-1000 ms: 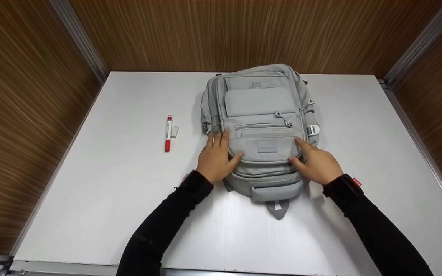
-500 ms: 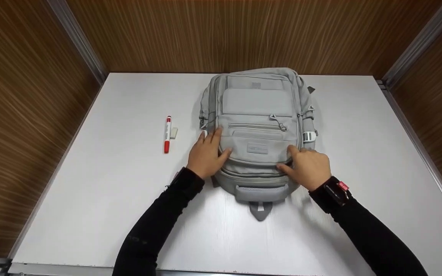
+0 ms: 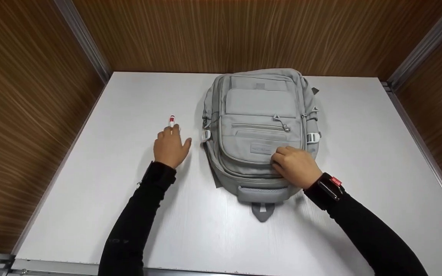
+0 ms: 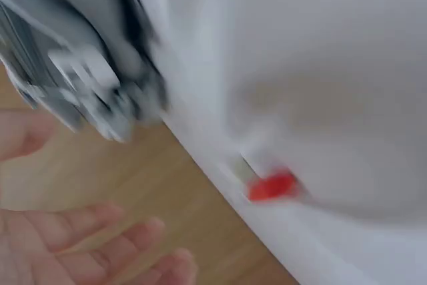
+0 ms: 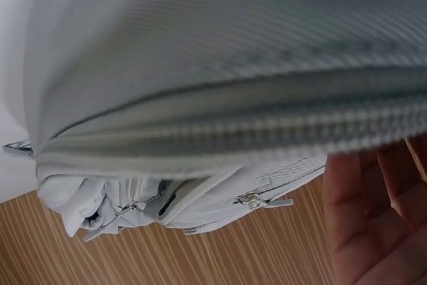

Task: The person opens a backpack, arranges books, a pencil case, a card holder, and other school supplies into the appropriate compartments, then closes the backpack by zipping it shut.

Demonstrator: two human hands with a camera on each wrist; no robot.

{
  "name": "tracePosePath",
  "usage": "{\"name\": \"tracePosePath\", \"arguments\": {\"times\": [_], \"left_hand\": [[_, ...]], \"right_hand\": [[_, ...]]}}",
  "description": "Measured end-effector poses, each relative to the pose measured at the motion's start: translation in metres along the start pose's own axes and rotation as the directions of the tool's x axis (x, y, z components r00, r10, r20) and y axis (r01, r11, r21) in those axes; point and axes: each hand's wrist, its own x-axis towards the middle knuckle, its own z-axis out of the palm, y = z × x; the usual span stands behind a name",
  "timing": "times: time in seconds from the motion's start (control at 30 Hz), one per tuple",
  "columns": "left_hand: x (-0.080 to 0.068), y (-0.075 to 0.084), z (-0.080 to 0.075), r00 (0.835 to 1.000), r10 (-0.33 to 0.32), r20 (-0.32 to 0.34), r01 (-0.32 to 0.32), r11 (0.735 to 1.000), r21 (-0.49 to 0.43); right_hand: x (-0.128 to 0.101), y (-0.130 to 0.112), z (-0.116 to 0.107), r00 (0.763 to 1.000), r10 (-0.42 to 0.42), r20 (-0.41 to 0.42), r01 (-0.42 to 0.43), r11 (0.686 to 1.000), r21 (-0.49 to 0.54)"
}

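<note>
Head view: a grey backpack (image 3: 261,130) is lying flat on the white counter (image 3: 90,199), front pockets facing up and its top handle pointing toward the person. The left hand (image 3: 170,147) is lying over a red-and-white marker (image 3: 172,120) to the left of the backpack, apart from it; only the marker's far tip is showing beyond the fingers. The fingers are looking relaxed and spread, and whether they are already touching the marker cannot be told. The right hand (image 3: 296,165) is resting on the near right part of the backpack's front, fingers curled at the zipper seam; whether they are pinching a zipper pull is hidden.

Left wrist view: the picture is blurring heavily. The left hand (image 4: 80,245) is showing straight, released fingers holding nothing; a red patch of the marker (image 4: 272,186) is lying on the counter beyond them, with a buckle of the backpack (image 4: 87,85) at the upper left.

Right wrist view: the backpack's fabric and a zipper line (image 5: 267,131) are filling the frame, and the right hand (image 5: 377,225) is sitting at the lower right edge.

Step in hand, as judged: reaching for the marker while steadying the backpack. The next move is calling for closing the fingers round the marker's barrel and for opening a pocket.
</note>
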Motion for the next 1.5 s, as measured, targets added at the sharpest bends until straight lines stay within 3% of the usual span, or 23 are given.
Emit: {"name": "tracePosePath", "arguments": {"times": [0.13, 0.27, 0.53, 0.77, 1.0, 1.17, 1.23, 1.33, 1.5], "left_hand": [[0.009, -0.016, 0.000, 0.992, -0.119, 0.044, 0.119, 0.993, 0.006], [0.017, -0.026, 0.007, 0.978, -0.181, 0.104, 0.183, 0.983, -0.004], [0.025, -0.034, 0.015, 0.978, -0.175, 0.112, 0.176, 0.984, -0.001], [0.021, -0.038, 0.013, 0.982, -0.167, 0.088, 0.167, 0.986, 0.013], [0.002, -0.022, 0.007, 0.996, -0.083, -0.039, 0.084, 0.996, 0.043], [-0.022, 0.003, -0.008, 0.991, 0.068, -0.113, -0.062, 0.996, 0.060], [-0.033, 0.013, -0.016, 0.986, 0.133, -0.105, -0.129, 0.991, 0.044], [-0.048, 0.028, -0.029, 0.982, 0.187, -0.039, -0.187, 0.982, -0.009], [-0.062, 0.048, -0.044, 0.967, 0.247, 0.057, -0.242, 0.967, -0.083]], "right_hand": [[0.000, 0.000, -0.007, 1.000, -0.003, -0.006, 0.003, 1.000, 0.025], [0.000, 0.001, -0.013, 0.999, -0.024, -0.037, 0.025, 0.999, 0.020], [0.007, 0.004, -0.033, 0.985, -0.040, -0.167, 0.048, 0.998, 0.044], [0.020, 0.006, -0.054, 0.957, -0.032, -0.288, 0.035, 0.999, 0.006], [0.026, 0.006, -0.057, 0.922, 0.023, -0.387, -0.018, 1.000, 0.015], [0.031, 0.004, -0.058, 0.879, 0.072, -0.472, -0.050, 0.997, 0.059], [0.033, 0.003, -0.059, 0.862, 0.087, -0.499, -0.059, 0.996, 0.072], [0.036, 0.002, -0.060, 0.851, 0.104, -0.515, -0.074, 0.994, 0.078], [0.036, 0.002, -0.062, 0.863, 0.115, -0.491, -0.096, 0.993, 0.064]]}}
